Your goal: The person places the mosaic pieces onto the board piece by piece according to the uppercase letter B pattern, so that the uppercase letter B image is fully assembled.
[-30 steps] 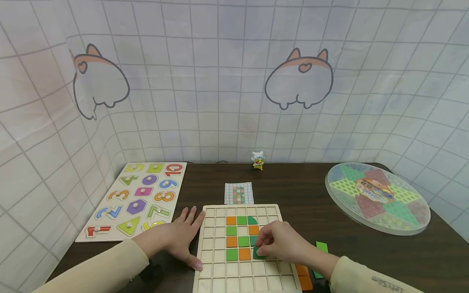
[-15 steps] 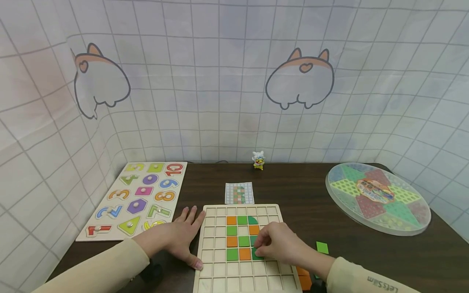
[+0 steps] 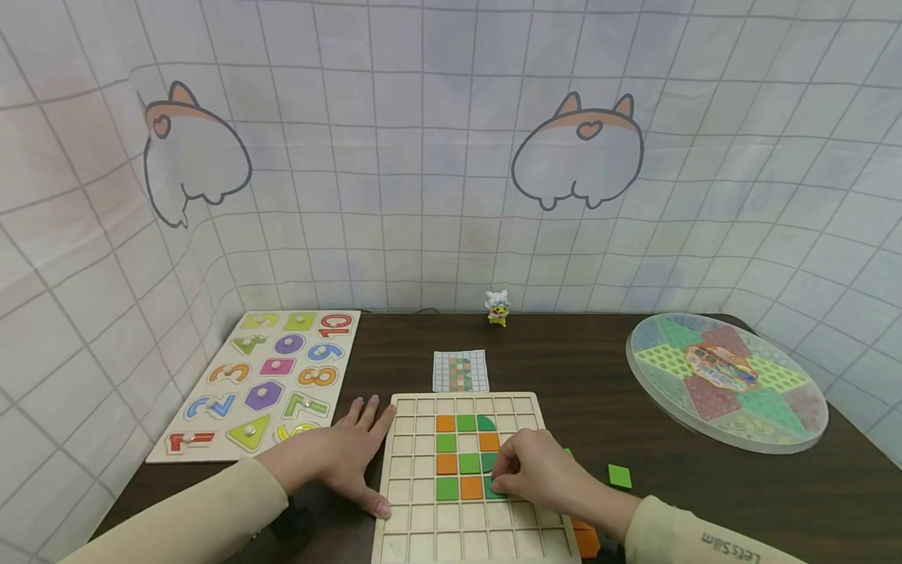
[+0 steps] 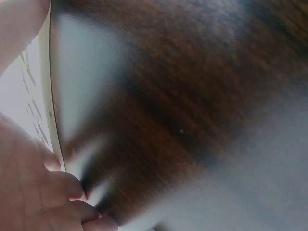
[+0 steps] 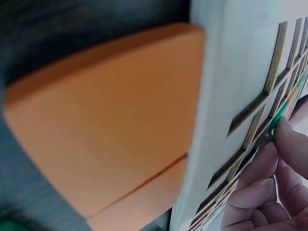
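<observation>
A person's right hand (image 3: 539, 470) pinches a dark green piece (image 3: 495, 488) between thumb and fingers, at a square of the wooden grid board (image 3: 422, 518) under its fingertips, with an orange tile (image 3: 471, 488) just left of them. The left hand (image 3: 350, 458) lies with fingers spread, thumb touching the board's edge, a number puzzle (image 3: 239, 389) to its left; a loose green tile (image 3: 620, 476) lies right of the right hand, with orange pieces (image 5: 110, 110) below it beside the board
</observation>
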Action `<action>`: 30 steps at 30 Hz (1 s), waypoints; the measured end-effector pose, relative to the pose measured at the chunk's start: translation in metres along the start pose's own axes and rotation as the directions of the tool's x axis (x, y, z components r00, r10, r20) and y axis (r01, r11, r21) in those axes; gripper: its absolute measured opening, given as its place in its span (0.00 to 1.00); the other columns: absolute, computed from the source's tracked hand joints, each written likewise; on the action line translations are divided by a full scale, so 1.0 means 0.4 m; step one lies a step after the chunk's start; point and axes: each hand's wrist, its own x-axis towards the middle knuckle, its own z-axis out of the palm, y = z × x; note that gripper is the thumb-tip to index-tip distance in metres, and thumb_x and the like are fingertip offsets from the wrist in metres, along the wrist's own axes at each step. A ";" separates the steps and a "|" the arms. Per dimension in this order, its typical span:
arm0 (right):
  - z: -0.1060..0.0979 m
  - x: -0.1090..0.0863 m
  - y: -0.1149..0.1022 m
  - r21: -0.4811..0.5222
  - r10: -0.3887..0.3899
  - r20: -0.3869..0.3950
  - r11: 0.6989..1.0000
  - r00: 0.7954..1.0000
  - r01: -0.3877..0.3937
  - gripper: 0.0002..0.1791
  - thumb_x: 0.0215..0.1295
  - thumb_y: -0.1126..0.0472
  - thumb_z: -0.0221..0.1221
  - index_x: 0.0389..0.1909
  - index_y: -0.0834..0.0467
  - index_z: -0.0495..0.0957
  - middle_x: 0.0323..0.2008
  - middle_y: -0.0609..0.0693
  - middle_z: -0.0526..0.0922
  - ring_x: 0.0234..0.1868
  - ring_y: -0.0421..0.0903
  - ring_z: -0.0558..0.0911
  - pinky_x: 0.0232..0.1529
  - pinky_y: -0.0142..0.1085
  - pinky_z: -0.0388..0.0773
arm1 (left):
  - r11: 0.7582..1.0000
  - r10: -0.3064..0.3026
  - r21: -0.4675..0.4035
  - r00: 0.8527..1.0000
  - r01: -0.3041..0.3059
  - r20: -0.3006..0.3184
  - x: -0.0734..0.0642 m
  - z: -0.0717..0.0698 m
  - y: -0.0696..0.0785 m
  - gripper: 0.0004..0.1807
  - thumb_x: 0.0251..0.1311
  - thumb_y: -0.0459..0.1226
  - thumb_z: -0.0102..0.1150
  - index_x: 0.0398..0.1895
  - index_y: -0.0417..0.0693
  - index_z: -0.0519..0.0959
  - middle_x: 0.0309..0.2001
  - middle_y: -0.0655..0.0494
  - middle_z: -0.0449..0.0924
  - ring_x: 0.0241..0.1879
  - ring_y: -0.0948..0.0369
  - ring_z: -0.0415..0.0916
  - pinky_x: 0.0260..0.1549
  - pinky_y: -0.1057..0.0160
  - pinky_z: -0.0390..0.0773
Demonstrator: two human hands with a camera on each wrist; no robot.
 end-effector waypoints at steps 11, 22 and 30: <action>-0.015 -0.004 0.013 0.003 -0.005 0.057 1.000 0.998 0.005 0.02 0.61 0.64 0.71 0.29 0.55 0.90 0.31 0.44 0.89 0.35 0.39 0.82 0.33 0.34 0.80 | 1.000 0.003 0.002 1.000 -0.003 -0.003 -0.004 -0.005 0.006 0.84 0.28 0.84 0.61 0.84 0.48 0.39 0.83 0.36 0.34 0.81 0.35 0.32 0.76 0.36 0.50; -0.050 -0.023 0.016 0.010 -0.002 0.079 1.000 0.997 0.001 0.06 0.67 0.64 0.66 0.38 0.53 0.91 0.40 0.45 0.91 0.44 0.44 0.86 0.41 0.34 0.83 | 1.000 0.001 0.015 1.000 -0.001 0.000 0.004 0.004 -0.005 0.86 0.24 0.87 0.58 0.84 0.49 0.38 0.83 0.37 0.33 0.81 0.36 0.32 0.76 0.36 0.50; -0.128 -0.051 0.072 0.016 0.026 0.019 1.000 0.999 -0.026 0.06 0.68 0.63 0.65 0.42 0.57 0.89 0.38 0.45 0.88 0.35 0.37 0.80 0.35 0.30 0.79 | 1.000 0.007 0.005 1.000 -0.007 -0.002 -0.003 0.000 0.002 0.85 0.26 0.85 0.60 0.84 0.48 0.39 0.83 0.36 0.34 0.81 0.34 0.31 0.76 0.36 0.50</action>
